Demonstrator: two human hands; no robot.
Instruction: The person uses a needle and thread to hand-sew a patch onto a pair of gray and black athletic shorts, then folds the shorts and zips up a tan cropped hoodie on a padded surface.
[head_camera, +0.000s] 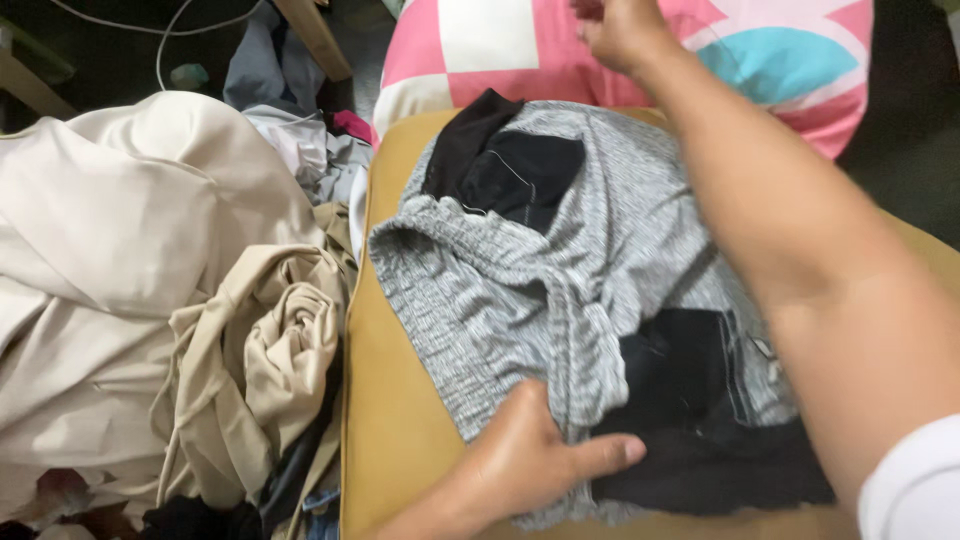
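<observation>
While a heap of cream and beige clothes (150, 300) lies well off to the outside of the left hand (525, 460), that hand presses flat, fingers together and thumb stretched out, on the near edge of a pair of grey marled shorts (560, 270). It grips nothing; the palm simply pins the cloth against the tan cushion (385, 430) underneath. Just beside its thumb sits a black pocket panel (700, 410), and a second black panel (510, 165) lies farther away, between the two hands near the elastic waistband. Across the shorts, the right forearm runs up to the right hand (620, 30), which is at the far edge of the garment against a pink, white and blue pillow (520, 50). That hand looks curled, but whether it pinches cloth I cannot tell. The step appears to be smoothing or folding the shorts; a clean fold would need the near edge held flat while the far side is drawn over.
</observation>
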